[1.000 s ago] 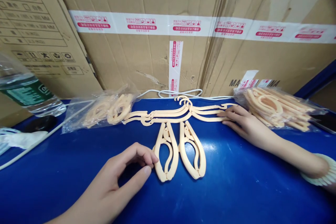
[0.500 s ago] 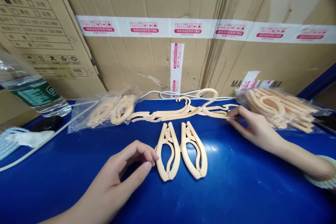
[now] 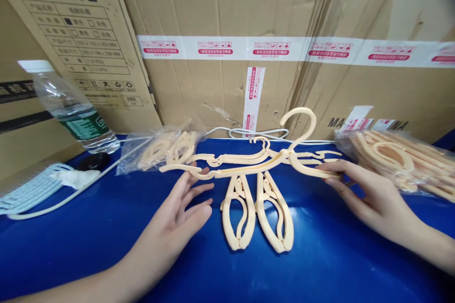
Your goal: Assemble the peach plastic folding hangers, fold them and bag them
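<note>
A cream folding clothes hanger [image 3: 249,168] is spread wide, its hook standing up. My right hand [image 3: 369,194] pinches the tip of its right arm between thumb and fingers. At the other end, my left hand [image 3: 181,218] has its fingers apart, the index fingertip partly behind the hanger's left arm; whether it touches cannot be told. A second unfolded hanger [image 3: 241,157] lies just behind. Nearer to me, two folded hangers, one on the left [image 3: 239,218] and one on the right [image 3: 275,218], lie side by side on the blue table [image 3: 320,265].
Plastic bags of folded hangers lie at the left [image 3: 159,149] and right [image 3: 401,161]. A water bottle [image 3: 78,113] leans at the far left, near a coiled pale-blue cord [image 3: 35,187] and white cable [image 3: 81,199]. Large cardboard boxes [image 3: 206,90] stand behind the table.
My right hand has lifted the front hanger and brought it nearer, its hook now upright. My left hand has risen from beside the folded hangers to the hanger's left end. The camera view has shifted.
</note>
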`<state>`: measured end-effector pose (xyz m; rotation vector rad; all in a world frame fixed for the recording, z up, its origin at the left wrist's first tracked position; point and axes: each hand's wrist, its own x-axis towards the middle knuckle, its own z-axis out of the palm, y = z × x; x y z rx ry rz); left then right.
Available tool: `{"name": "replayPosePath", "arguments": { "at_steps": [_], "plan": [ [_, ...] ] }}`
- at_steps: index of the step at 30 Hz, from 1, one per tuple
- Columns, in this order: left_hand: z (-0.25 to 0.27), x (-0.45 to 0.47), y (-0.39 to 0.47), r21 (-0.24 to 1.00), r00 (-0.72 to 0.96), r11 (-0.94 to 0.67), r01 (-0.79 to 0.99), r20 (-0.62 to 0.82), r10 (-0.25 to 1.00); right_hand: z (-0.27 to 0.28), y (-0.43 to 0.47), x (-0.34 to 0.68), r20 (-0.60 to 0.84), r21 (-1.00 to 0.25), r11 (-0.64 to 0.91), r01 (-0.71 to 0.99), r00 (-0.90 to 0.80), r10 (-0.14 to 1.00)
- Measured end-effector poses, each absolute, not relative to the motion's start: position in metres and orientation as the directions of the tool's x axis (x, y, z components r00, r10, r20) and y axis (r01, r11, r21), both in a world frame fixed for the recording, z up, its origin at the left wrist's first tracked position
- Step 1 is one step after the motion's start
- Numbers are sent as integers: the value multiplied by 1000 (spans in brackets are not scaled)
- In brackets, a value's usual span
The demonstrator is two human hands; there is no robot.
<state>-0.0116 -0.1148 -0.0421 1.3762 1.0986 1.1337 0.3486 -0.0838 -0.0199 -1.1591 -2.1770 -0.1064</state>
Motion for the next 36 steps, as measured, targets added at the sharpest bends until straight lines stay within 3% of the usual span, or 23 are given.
{"name": "replayPosePath", "arguments": {
  "at_steps": [6,10,16,22,24,29,33,36],
  "plan": [
    [-29,-11,-125,915,314,-183,361,65,947,-17,-100,327,516,-243,677,694,-499,697],
    [-18,-8,-121,902,277,-171,397,61,959,-16,-106,322,503,-224,697,682,-532,682],
    [-14,-8,-116,899,198,-127,420,46,979,-13,-112,330,598,174,599,782,-567,567],
    [-13,-7,-117,908,220,-113,403,24,975,-7,-117,329,637,327,537,778,-601,483],
    [-15,-7,-117,909,218,-111,402,23,976,-10,-116,325,649,239,568,788,-565,510],
    [-16,-6,-117,917,216,-120,379,38,976,-18,-113,315,719,-173,595,785,-311,621],
    [-16,-7,-117,930,206,-103,352,31,978,-16,-113,316,538,-564,504,654,-172,825],
    [-17,-9,-116,958,175,-62,279,13,984,-11,-113,315,390,-785,364,502,-57,919]
  ]
}}
